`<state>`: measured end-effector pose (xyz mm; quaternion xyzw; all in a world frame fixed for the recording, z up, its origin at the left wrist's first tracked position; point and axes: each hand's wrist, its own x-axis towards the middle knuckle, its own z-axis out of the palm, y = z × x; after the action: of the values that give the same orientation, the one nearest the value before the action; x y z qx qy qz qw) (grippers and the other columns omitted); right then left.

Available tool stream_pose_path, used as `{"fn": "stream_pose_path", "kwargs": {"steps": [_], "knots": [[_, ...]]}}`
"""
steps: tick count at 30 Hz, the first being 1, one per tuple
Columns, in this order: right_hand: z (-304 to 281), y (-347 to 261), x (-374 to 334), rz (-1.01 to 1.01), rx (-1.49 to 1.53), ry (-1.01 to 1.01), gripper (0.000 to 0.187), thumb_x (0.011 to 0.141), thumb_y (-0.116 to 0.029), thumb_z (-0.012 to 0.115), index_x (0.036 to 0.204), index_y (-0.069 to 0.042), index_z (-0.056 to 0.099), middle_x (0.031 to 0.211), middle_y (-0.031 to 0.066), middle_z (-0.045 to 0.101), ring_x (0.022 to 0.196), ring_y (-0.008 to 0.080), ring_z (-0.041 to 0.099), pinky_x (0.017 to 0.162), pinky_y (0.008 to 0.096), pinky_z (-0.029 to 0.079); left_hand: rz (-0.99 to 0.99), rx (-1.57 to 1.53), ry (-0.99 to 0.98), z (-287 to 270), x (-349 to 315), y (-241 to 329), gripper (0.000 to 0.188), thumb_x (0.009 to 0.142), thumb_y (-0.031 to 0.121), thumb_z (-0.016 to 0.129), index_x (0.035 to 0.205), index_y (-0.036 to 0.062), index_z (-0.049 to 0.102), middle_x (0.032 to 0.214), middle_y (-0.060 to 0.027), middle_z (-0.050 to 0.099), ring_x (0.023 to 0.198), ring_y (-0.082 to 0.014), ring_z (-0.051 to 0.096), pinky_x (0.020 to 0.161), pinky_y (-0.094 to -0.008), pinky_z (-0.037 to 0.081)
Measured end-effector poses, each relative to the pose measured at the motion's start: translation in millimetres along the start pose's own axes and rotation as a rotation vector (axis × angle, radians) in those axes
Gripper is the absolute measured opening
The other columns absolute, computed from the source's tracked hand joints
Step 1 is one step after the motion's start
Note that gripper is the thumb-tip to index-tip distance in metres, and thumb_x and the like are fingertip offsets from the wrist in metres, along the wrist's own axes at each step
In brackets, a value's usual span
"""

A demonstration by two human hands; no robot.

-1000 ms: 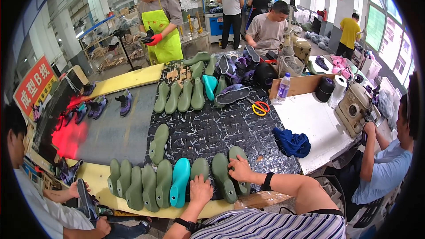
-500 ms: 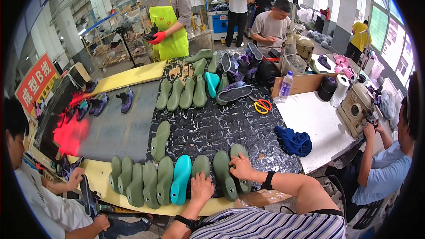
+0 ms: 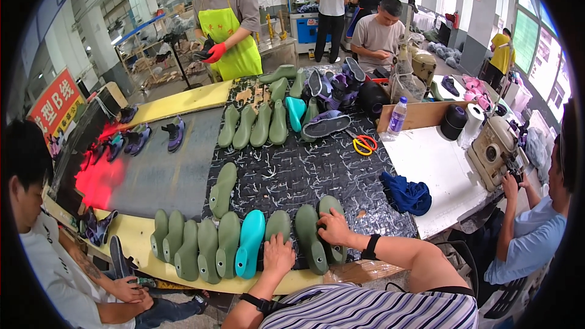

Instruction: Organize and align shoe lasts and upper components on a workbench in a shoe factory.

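Note:
Near the front edge of the black-covered table stands a row of olive-green shoe lasts, with one turquoise shoe last among them. My left hand is closed over the lower part of a green shoe last just right of the turquoise one. At the row's right end, my right hand grips another green shoe last, its fingers bent over the side. Between my hands stands a free green last. A single green last lies behind the row. My palms hide parts of both held lasts.
Farther back are more green lasts, purple-grey shoes and orange-handled scissors. A blue cloth and a bottle lie to the right. A conveyor belt runs left. Co-workers sit on both sides.
Both my hands stay on the same two lasts, with barely any movement. The seated co-worker at left has lowered a raised hand to join the other.

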<state>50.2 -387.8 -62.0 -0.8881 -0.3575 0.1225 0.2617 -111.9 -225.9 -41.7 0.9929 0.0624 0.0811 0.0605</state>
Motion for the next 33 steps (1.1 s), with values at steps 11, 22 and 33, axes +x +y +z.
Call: {"fn": "stream_pose_path", "kwargs": {"steps": [11, 22, 33], "knots": [[0.4, 0.1, -0.1, 0.001, 0.006, -0.007, 0.03, 0.074, -0.022, 0.058, 0.099, -0.009, 0.07, 0.13, 0.0133, 0.053, 0.128, 0.0449, 0.035, 0.107, 0.0486, 0.028, -0.016, 0.027, -0.046, 1.6, -1.1, 0.7, 0.025, 0.078, 0.025, 0.062, 0.092, 0.0036, 0.066, 0.116, -0.0189, 0.051, 0.11, -0.0343, 0.047, 0.084, -0.0433, 0.038], [0.1, -0.8, -0.9, 0.029, 0.029, -0.007, 0.029, 0.075, -0.022, 0.057, 0.099, -0.009, 0.069, 0.131, 0.0134, 0.053, 0.13, 0.0444, 0.033, 0.108, 0.048, 0.026, -0.022, 0.003, -0.025, 1.5, -2.2, 0.0, 0.026, 0.075, 0.024, 0.064, 0.09, 0.0032, 0.066, 0.115, -0.0186, 0.052, 0.109, -0.0334, 0.047, 0.084, -0.0449, 0.038], [-2.4, -2.2, -2.2, 0.029, 0.047, -0.013, 0.029, 0.075, -0.021, 0.057, 0.098, -0.008, 0.069, 0.13, 0.0126, 0.054, 0.129, 0.045, 0.034, 0.108, 0.0482, 0.027, -0.024, -0.024, -0.047, -2.6, -1.0, 0.3, 0.026, 0.074, 0.023, 0.066, 0.091, 0.0039, 0.067, 0.114, -0.019, 0.054, 0.108, -0.0339, 0.049, 0.083, -0.0452, 0.039]]}}
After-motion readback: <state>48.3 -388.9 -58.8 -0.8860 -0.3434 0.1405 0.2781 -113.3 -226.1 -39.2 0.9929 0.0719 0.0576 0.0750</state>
